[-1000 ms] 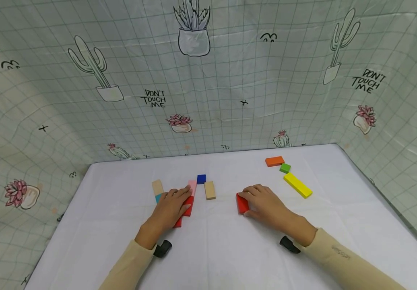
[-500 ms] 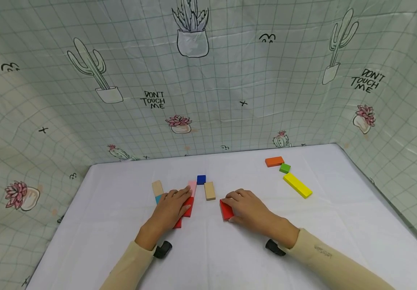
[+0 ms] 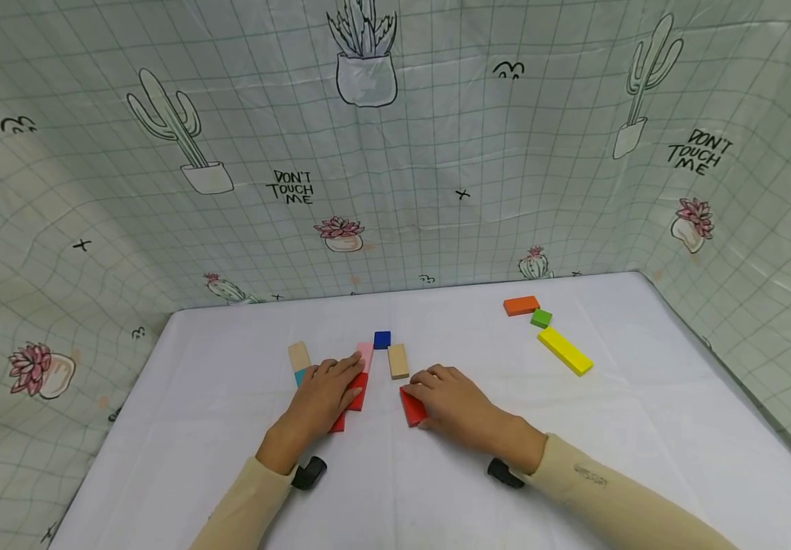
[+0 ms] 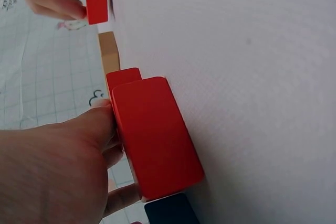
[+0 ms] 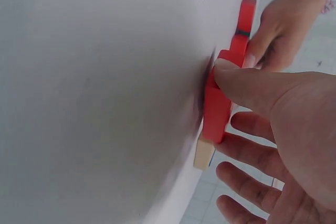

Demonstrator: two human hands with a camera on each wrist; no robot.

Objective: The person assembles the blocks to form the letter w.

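My right hand (image 3: 457, 409) pinches a red rectangular block (image 3: 412, 409) between thumb and fingers; the right wrist view shows the thumb on one end of this block (image 5: 215, 114). My left hand (image 3: 320, 397) lies over a group of blocks on the left, its fingers loosely bent. Its thumb touches one red block (image 3: 359, 391), and a fingertip is at the pink block (image 3: 366, 353). Another red block (image 3: 337, 422) shows below the thumb. A teal block (image 3: 300, 376) is mostly hidden under the fingers, beside a beige block (image 3: 298, 354). In the left wrist view, a dark block (image 4: 170, 211) adjoins the nearest red one.
A small blue block (image 3: 382, 340) and a second beige block (image 3: 398, 361) lie between the hands, farther back. To the back right are an orange block (image 3: 521, 306), a green block (image 3: 541, 318) and a long yellow block (image 3: 565, 351). A patterned curtain (image 3: 395, 153) surrounds the white table (image 3: 643, 367).
The right hand has carried its red block left and slightly nearer the body, close to the left-hand group. My left hand and the other blocks have stayed in place.
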